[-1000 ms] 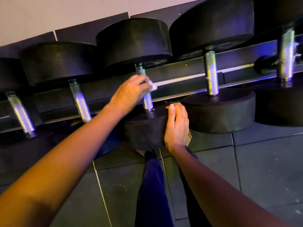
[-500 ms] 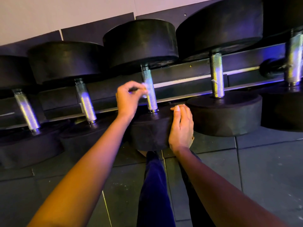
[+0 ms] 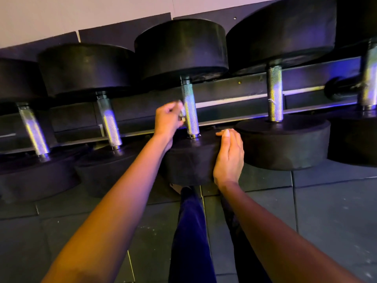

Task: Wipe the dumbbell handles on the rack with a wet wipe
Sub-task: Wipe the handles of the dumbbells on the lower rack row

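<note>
The left hand (image 3: 167, 119) has its fingers curled and pinches a small wet wipe (image 3: 181, 113), which is blurred, against the left side of a metal handle (image 3: 190, 111). This handle belongs to the middle dumbbell (image 3: 189, 160), which lies across the rack (image 3: 244, 92) with one black end over the front edge. The right hand (image 3: 228, 158) rests with relaxed fingers on the right side of this front end and holds nothing.
</note>
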Tool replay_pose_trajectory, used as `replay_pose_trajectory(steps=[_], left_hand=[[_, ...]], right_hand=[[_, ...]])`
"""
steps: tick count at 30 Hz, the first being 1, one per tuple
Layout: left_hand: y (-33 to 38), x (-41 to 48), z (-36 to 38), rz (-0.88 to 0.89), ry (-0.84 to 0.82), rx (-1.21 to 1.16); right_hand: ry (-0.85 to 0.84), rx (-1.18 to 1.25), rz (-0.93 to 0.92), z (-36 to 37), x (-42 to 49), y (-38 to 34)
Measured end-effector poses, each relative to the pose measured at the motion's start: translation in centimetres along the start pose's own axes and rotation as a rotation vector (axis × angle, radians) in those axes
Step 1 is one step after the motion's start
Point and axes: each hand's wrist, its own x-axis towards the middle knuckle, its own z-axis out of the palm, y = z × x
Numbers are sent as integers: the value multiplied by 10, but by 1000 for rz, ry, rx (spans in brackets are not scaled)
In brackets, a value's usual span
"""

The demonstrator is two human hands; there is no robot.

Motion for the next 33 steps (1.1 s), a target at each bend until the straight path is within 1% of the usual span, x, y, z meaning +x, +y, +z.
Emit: replay_pose_trajectory(steps=[2, 3, 4, 6, 7, 8, 11, 12, 14, 15, 16, 17, 18, 21, 22, 23, 24, 26, 27, 28, 29, 31, 32, 33], left_hand=[[-2, -4, -8, -126, -74, 20], [4, -3, -9, -175, -90, -29], [12, 2, -8, -195, -77, -118], [29, 12, 3, -167, -2, -298], [31, 14, 7, -144, 19, -313], [28, 10, 8, -128, 11, -279], [5, -10, -4, -95, -112, -63], [3, -14, -9, -64, -102, -45], [7, -12, -9, 64, 20, -85], [11, -10, -6, 163, 66, -91], [11, -7, -3, 276, 76, -46], [9, -6, -1, 391, 38, 64], [6, -7, -2, 506, -46, 243], [0, -8, -9, 808, -464, 901], [5, -3, -8, 879, -521, 1046], [14, 0, -4, 950, -518, 1147], [19, 8, -1, 1045, -479, 1227], [22, 21, 5, 1245, -361, 1313], [18, 23, 4, 1297, -334, 1353], [12, 21, 0, 1351, -345, 1404], [4, 19, -7, 1395, -423, 1436], [9, 16, -17, 1446, -629, 1416], [17, 18, -18, 1441, -696, 1407], [26, 24, -17, 1453, -682, 1383]], right_hand=[[1, -1, -5, 0, 0, 0], [2, -1, -5, 0, 0, 0], [3, -2, -6, 0, 0, 0], [4, -2, -7, 0, 0, 1], [2, -3, -1, 0, 0, 1], [-1, -4, 6, 0, 0, 1], [-1, -1, 6, 0, -1, 0], [0, -1, 5, 0, -1, 0], [2, 2, -3, 0, -1, 0], [3, 0, -6, 0, -1, 1], [3, -3, -5, 0, 0, 0], [-1, -7, -2, 0, 0, 0], [-4, -10, -1, 0, 0, 0], [-3, -10, -18, 0, 0, -1], [-4, -11, -14, -1, -1, -1], [-5, -12, -16, -1, -1, -1], [-4, -12, -21, -1, -1, -1], [-3, -14, -19, -2, 0, -1], [-7, -17, -19, -2, 0, -1], [-8, -18, -26, -2, 0, -1], [-6, -20, -36, -2, 0, -1], [-1, -25, -44, -1, 0, 0], [-3, -26, -40, -1, 0, 0], [-6, -24, -34, 0, 0, 0]])
